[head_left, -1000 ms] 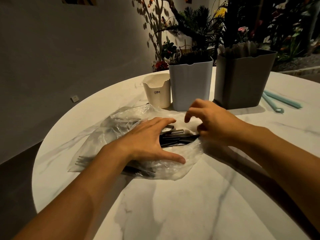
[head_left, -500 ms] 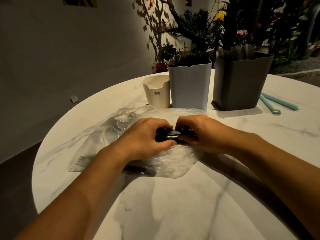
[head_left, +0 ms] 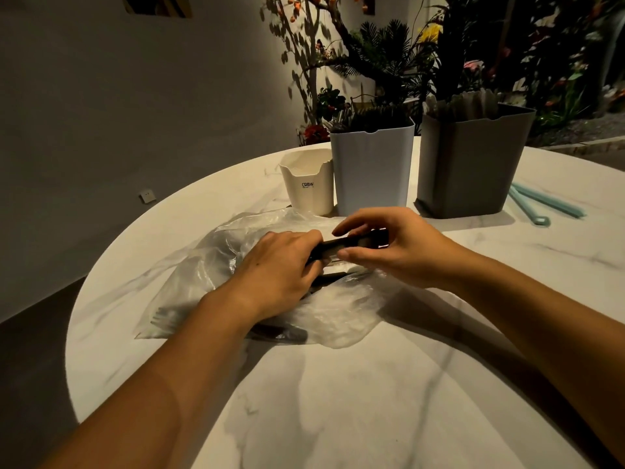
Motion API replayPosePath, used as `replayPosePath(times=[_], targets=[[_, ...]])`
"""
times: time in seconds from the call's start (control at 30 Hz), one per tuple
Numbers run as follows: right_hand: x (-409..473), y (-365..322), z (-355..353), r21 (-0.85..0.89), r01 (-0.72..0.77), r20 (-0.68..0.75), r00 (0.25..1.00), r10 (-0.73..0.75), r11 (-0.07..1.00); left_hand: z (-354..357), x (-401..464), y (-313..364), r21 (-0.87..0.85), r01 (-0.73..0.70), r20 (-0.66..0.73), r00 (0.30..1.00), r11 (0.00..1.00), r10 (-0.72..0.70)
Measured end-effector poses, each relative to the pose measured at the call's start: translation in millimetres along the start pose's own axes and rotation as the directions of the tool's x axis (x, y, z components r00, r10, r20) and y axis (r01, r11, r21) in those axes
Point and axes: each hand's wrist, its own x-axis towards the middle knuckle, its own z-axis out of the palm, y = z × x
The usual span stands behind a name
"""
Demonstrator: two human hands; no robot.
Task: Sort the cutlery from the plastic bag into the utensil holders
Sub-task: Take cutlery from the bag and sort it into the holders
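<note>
A crumpled clear plastic bag [head_left: 209, 272] lies on the round marble table [head_left: 355, 401], with dark cutlery inside. A bundle of dark cutlery handles [head_left: 345, 247] sticks out of the bag's mouth. My left hand [head_left: 277, 269] grips the bundle at its left end, fingers curled over it. My right hand [head_left: 395, 245] pinches the right end between thumb and fingers. Behind stand three holders: a small cream cup [head_left: 307, 184], a tall light-blue holder [head_left: 372, 170] with dark utensils in it, and a tall grey holder [head_left: 473, 164] with pale utensils in it.
Two pale teal sticks [head_left: 537, 204] lie on the table right of the grey holder. Plants and flowers stand behind the holders. A plain wall is at the left, and the table edge curves round at left and front.
My hands closed on the cutlery bundle and lifted it a little out of the bag's mouth. My right hand's fingers have spread slightly around the handles' end.
</note>
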Motion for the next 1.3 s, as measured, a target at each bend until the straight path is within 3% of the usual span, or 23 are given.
replayPosePath(times=[0.23, 0.4, 0.5, 0.73, 1.0, 1.1, 1.23, 1.3], targets=[[1, 1, 4, 0.29, -0.031, -0.107, 0.992, 0.065, 0.956, 3, 0, 5, -0.038, 0.025, -0.015, 1.0, 0.999, -0.026], [1, 4, 1, 0.303, -0.059, -0.184, 0.976, 0.119, 0.951, 3, 0, 3, -0.061, 0.138, 0.026, 0.99, 0.989, -0.137], [1, 6, -9, 0.34, -0.053, -0.26, 0.954, 0.149, 0.939, 0, 0, -3, -0.175, 0.184, 0.037, 0.983, 0.967, -0.18], [1, 5, -19, 0.421, -0.09, -0.275, 0.935, 0.221, 0.903, -4, -1, -8, -0.297, 0.166, 0.073, 0.986, 0.94, -0.151], [1, 5, -35, 0.575, -0.094, -0.33, 0.883, 0.335, 0.813, -5, -1, -13, -0.419, 0.244, 0.018, 0.965, 0.874, -0.261], [1, 4, -38, 0.621, -0.079, -0.338, 0.871, 0.357, 0.78, -5, 2, -12, -0.601, 0.224, -0.032, 0.952, 0.767, -0.304], [-1, 2, -39, 0.647, -0.063, -0.331, 0.875, 0.354, 0.76, -11, 6, -10, -0.866, 0.201, -0.048, 0.878, 0.458, -0.476], [0, 0, -37, 0.645, -0.065, -0.314, 0.886, 0.342, 0.761, -13, 6, -4, -0.915, 0.176, -0.028, 0.869, 0.362, -0.494]])
